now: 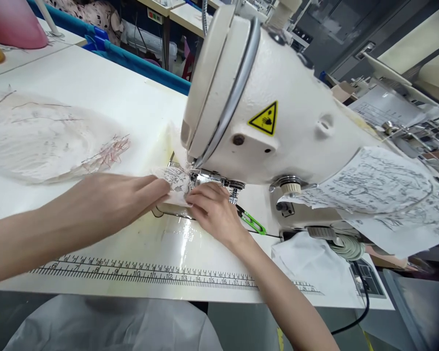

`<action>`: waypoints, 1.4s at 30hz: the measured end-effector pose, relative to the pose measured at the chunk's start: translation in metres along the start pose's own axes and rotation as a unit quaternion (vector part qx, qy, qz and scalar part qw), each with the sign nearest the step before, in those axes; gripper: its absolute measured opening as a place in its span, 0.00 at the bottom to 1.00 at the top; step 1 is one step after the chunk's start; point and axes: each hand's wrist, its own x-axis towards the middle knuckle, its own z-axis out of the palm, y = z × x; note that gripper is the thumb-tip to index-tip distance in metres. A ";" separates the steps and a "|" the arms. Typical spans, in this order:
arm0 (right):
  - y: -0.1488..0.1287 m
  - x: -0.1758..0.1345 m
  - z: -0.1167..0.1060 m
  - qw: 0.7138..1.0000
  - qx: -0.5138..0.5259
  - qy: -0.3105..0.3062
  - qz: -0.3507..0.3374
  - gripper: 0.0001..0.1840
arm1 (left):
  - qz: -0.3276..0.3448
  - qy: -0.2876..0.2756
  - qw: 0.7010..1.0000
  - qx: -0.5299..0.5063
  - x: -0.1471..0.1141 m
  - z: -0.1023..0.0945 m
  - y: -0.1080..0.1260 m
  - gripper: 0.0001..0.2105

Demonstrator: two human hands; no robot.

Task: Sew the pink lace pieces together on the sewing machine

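A cream sewing machine [219, 117] stands over the white table, its needle area largely hidden behind its head and my fingers. Under the presser foot lies a small piece of thin white fabric [177, 179] with a dark print. My left hand [131, 195] pinches the left part of this fabric between closed fingers. Close to the needle, my right hand [214, 209] has its fingers bent together at the fabric's right edge, seemingly pressing or pinching it. Just right of that hand are green-handled thread snips [252, 222], lying on the machine bed.
Sheer pale fabric with loose reddish threads [106, 151] lies on the left. A printed ruler scale [168, 275] runs along the table's front edge. Papers with line drawings [376, 180] hang from the machine's right side, above a white cloth [307, 258]. A pink object [16, 24] stands at the far left.
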 end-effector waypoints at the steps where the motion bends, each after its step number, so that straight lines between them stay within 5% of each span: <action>1: 0.001 0.002 0.000 1.000 0.003 0.001 0.008 0.10 | 0.035 -0.008 0.999 0.014 0.013 0.000 -0.001 0.10; 5: 0.008 0.004 -0.002 1.000 0.019 -0.018 0.005 0.10 | 0.124 -0.033 0.991 0.020 0.044 0.024 -0.008 0.08; 10: 0.009 -0.005 0.008 0.998 -0.031 0.055 0.002 0.12 | 0.134 0.099 0.985 0.053 0.040 0.057 -0.008 0.19; 21: 0.007 -0.003 0.006 0.991 -0.084 0.068 -0.080 0.13 | 0.143 0.143 0.977 0.064 0.037 0.054 -0.002 0.19; 29: 0.004 -0.004 0.005 0.990 -0.095 0.059 -0.087 0.10 | 0.127 0.092 0.987 0.039 0.031 0.069 -0.001 0.23; 34: 0.005 -0.004 0.005 0.992 -0.091 0.040 -0.078 0.11 | 0.114 0.110 0.987 0.039 0.028 0.075 0.000 0.23; 42: 0.009 -0.006 0.005 0.991 -0.095 0.056 -0.080 0.12 | 0.117 0.076 0.990 0.037 0.031 0.072 0.001 0.22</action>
